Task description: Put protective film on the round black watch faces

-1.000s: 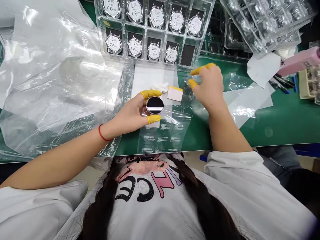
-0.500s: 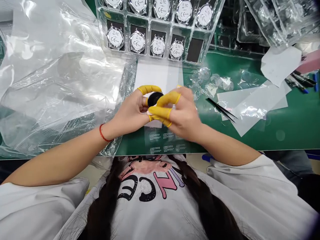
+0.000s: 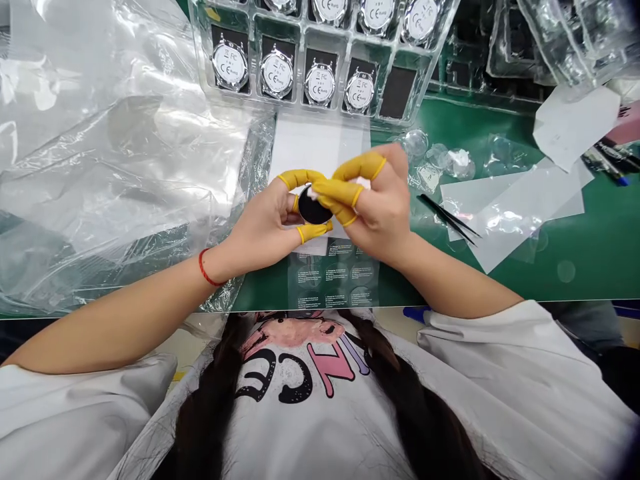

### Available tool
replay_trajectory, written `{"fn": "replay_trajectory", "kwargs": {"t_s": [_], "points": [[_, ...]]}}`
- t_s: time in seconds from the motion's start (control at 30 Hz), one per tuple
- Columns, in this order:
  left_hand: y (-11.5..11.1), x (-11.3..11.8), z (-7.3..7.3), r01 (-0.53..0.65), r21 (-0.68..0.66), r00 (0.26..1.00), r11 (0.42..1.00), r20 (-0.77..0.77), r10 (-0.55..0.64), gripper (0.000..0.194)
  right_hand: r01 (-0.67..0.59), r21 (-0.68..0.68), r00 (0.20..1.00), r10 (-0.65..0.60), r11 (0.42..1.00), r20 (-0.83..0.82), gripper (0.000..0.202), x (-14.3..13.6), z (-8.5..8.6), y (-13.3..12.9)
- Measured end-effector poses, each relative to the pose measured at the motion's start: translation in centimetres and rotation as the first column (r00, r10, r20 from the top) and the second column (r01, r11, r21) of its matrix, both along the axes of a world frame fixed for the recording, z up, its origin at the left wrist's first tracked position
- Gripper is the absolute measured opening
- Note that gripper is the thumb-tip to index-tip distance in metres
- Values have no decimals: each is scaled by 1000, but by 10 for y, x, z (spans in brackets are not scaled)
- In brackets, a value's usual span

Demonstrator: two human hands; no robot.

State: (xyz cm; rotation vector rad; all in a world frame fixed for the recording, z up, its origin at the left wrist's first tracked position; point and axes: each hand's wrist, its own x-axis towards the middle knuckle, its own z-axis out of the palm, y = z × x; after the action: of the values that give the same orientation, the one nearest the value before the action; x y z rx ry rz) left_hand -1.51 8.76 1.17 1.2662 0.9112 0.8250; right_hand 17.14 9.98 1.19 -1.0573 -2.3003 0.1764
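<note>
A round watch with a black face is gripped at its rim by my left hand, thumb on the near side and fingers on the far side. My right hand pinches a small white wad, perhaps cloth or tissue, against the upper part of the face. Both hands wear yellow finger cots. Below them lies a clear sheet of printed round stickers, beside white paper.
A clear plastic tray of watch cases, backs up, stands at the far side. Plastic bags cover the left. To the right lie black tweezers, translucent sheets, clear round films and pens.
My right hand has shifted up and right over the watch, with the white wad now at the upper part of its face. More of the black face shows. My left hand keeps its hold.
</note>
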Motion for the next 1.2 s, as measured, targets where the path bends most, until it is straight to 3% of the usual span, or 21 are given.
{"fn": "replay_trajectory", "kwargs": {"t_s": [0.07,0.2,0.37,0.47,0.7,0.83,0.93,1.03,1.1,1.2], "points": [[-1,1,-2,1,-17,1000,1000,-11,-1,50,-3,-25,1000,3,1000,12,40,-3,1,5],[0,0,-7,-1,-2,999,1000,-34,1,56,-175,-92,984,177,980,9,41,-4,0,8],[4,-4,1,-20,2,999,1000,-44,20,61,-263,-135,965,262,955,-27,42,15,2,16],[3,-3,8,-55,1,997,998,-47,55,56,-185,-147,983,182,972,-37,40,28,6,23],[0,-3,14,-74,-38,996,997,-59,72,58,144,-159,980,-164,977,-116,35,29,18,21],[3,-5,13,-111,11,992,994,-66,112,62,205,-169,946,-240,964,-219,35,33,24,24],[8,-8,13,-190,76,982,979,-6,191,64,54,-320,952,-145,946,-268,46,46,30,28],[17,-13,10,-269,102,952,958,179,248,62,-137,-519,959,-17,844,-282,57,57,38,26],[24,-17,7,-273,84,933,958,265,243,60,-171,-582,948,-27,795,-317,58,57,41,22],[30,-23,1,-269,179,948,946,224,227,61,-174,-634,887,-160,753,-433,46,51,43,15]]}}
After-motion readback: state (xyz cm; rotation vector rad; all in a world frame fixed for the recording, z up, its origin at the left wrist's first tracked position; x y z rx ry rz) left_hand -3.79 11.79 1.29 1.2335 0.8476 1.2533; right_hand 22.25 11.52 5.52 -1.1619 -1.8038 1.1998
